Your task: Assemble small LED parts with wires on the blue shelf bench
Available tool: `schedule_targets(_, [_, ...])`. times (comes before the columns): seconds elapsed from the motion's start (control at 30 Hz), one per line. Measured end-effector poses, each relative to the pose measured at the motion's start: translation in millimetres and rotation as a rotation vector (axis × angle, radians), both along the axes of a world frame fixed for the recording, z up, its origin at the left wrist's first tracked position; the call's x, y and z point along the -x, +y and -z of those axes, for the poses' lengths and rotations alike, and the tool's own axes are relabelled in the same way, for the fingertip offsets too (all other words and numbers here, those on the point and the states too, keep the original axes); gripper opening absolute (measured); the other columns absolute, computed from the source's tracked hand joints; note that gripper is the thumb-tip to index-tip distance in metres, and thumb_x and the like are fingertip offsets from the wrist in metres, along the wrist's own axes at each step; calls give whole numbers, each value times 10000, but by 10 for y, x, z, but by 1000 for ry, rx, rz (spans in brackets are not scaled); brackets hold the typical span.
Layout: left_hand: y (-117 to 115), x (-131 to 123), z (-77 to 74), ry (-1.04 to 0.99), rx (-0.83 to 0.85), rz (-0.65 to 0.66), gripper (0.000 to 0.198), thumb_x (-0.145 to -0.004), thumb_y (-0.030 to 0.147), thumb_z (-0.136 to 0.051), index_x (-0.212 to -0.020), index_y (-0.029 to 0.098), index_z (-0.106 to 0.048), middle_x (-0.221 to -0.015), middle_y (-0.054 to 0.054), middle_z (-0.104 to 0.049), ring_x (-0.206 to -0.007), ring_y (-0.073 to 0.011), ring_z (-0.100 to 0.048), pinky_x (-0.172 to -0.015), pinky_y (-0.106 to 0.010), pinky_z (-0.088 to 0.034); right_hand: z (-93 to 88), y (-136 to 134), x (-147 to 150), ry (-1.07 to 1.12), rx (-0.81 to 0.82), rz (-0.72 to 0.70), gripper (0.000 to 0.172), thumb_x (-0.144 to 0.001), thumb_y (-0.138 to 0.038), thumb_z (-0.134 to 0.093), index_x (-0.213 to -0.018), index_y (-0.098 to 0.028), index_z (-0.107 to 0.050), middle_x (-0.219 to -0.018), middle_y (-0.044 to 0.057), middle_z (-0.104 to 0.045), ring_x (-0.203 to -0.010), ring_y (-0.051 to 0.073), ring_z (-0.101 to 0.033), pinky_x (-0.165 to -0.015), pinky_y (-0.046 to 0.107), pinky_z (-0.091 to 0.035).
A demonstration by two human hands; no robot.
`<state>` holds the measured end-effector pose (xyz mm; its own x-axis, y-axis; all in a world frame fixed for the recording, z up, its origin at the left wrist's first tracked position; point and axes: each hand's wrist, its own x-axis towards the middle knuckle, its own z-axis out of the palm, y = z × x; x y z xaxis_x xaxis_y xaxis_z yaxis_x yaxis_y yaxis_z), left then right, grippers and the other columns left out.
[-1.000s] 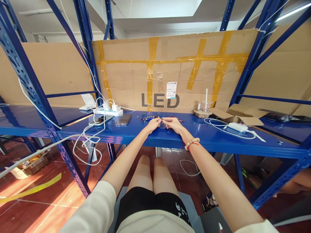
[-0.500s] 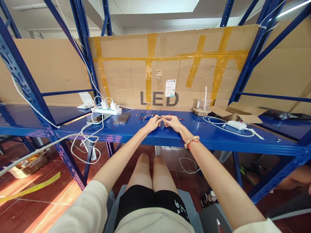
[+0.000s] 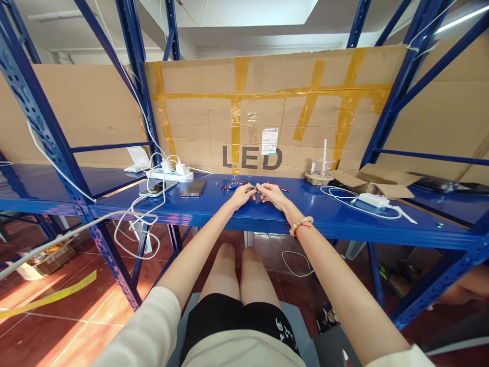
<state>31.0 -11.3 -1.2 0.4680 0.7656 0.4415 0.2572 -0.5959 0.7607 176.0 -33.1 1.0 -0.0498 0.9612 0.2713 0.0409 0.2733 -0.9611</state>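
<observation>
My left hand and my right hand meet fingertip to fingertip just above the blue shelf top. Both are closed in a pinch around something small and dark between them, too tiny to name. Beyond my left hand lie several small parts, some blue, some red, some metallic. A thin red tool lies behind my right hand, partly covered by it; its kind does not show. A beaded bracelet circles my right wrist.
On the left are a power strip with white plugs, a phone and hanging cables. A lidded plastic cup, a white adapter and an open cardboard box stand right. A cardboard wall closes the back.
The whole view has shifted slightly down as my head moved. My hands stay together, with small finger movements; the dark piece between them shows a little more.
</observation>
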Motion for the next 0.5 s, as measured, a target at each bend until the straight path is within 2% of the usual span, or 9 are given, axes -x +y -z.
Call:
schedule_targets(0.17, [-16, -11, -16, 7, 16, -31, 207, -816, 271, -404, -750, 150, -559, -537, 17, -536, -589, -107, -491, -652, -232, -381, -24, -8, 2, 46, 53, 33, 376, -548, -460, -741, -608, -140, -552, -598, -16, -529, -451, 31, -436, -404, 146, -399])
schedule_targets(0.37, [18, -18, -6, -52, 106, 6, 199, -818, 281, -388, -722, 155, -509, -519, 31, -517, -514, -77, -439, -599, -207, -362, 1, 49, -31, 126, 58, 31, 256, -619, -346, -727, -782, -166, -646, -730, 10, -612, -509, 37, -487, -426, 126, -417])
schedule_targets(0.5, [-39, -11, -30, -12, 43, -16, 204, -815, 270, -394, -669, 159, -483, -488, 44, -466, -513, -80, -428, -588, -212, -350, 20, 71, -34, 62, 46, 41, 176, -649, -280, -709, -766, -156, -668, -739, 24, -633, -525, 47, -501, -419, 129, -422])
